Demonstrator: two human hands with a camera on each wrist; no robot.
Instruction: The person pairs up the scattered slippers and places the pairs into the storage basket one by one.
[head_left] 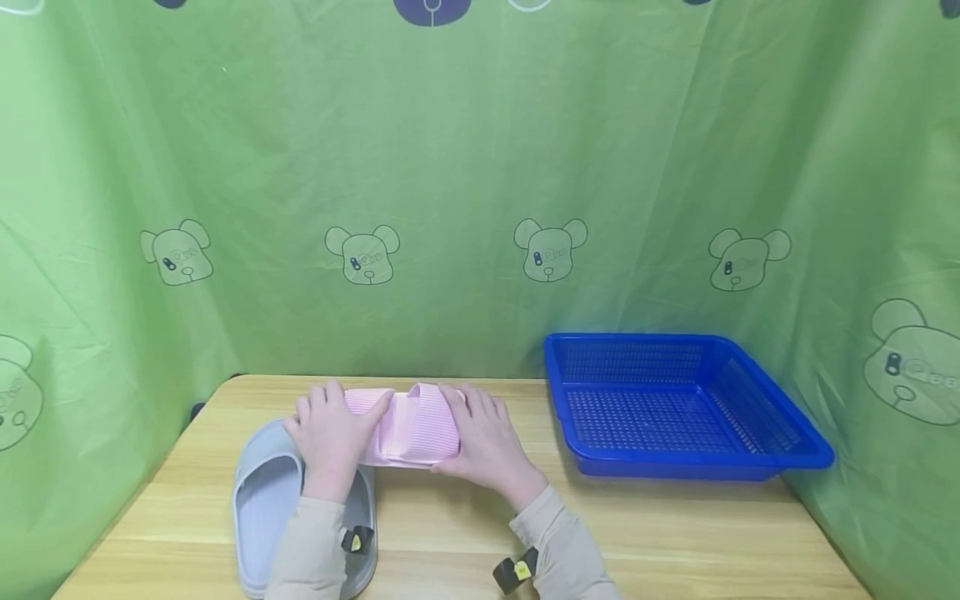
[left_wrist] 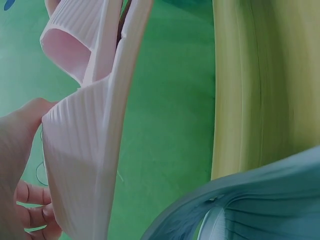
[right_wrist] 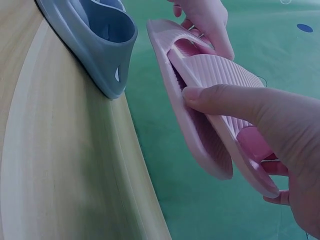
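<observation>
Both hands hold a pair of pink slippers (head_left: 431,425) sideways above the table, one slipper fitted into the other. The left hand (head_left: 333,433) grips their left end, its thumb on the ribbed strap (left_wrist: 75,130). At the right end, the right hand (head_left: 487,437) pinches them, with its thumb (right_wrist: 215,98) across the edges of the soles and its fingers behind. Part of each slipper is hidden by the hands. A pair of grey-blue slippers (head_left: 258,500) lies on the table under the left forearm, which covers their middle.
A blue plastic basket (head_left: 690,457) with mesh walls stands at the back right of the wooden table (head_left: 442,542). Green curtains (head_left: 465,167) with bear-head prints enclose the table at the back and both sides.
</observation>
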